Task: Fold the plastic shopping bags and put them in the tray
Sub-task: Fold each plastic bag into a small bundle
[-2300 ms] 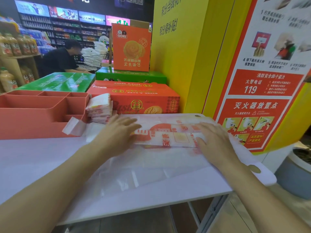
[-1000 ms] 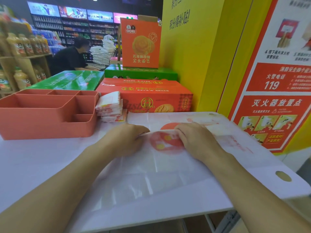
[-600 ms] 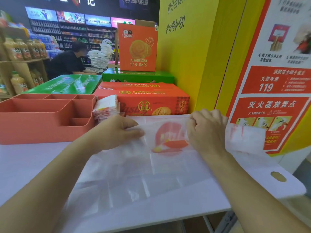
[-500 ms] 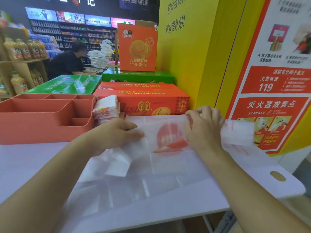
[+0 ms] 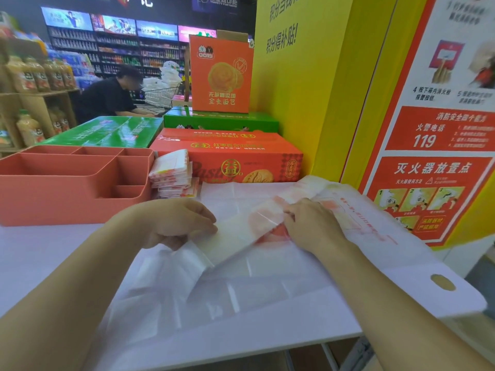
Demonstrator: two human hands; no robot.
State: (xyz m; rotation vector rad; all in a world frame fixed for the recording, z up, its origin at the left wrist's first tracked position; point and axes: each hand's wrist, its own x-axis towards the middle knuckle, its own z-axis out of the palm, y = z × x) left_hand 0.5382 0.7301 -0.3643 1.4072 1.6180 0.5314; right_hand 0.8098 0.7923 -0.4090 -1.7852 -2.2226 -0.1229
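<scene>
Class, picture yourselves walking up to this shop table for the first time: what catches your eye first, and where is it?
First, the left hand and right hand, gripping a half-folded plastic bag between them at the middle of the white table. Next, the coral tray at the left, with a stack of folded bags beside its right wall. At the right, a red fire-safety poster fills the wall.

Bright, even light; soft, edge-warped

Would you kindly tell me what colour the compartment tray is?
Salmon red tray, clearest in the head view.
</scene>
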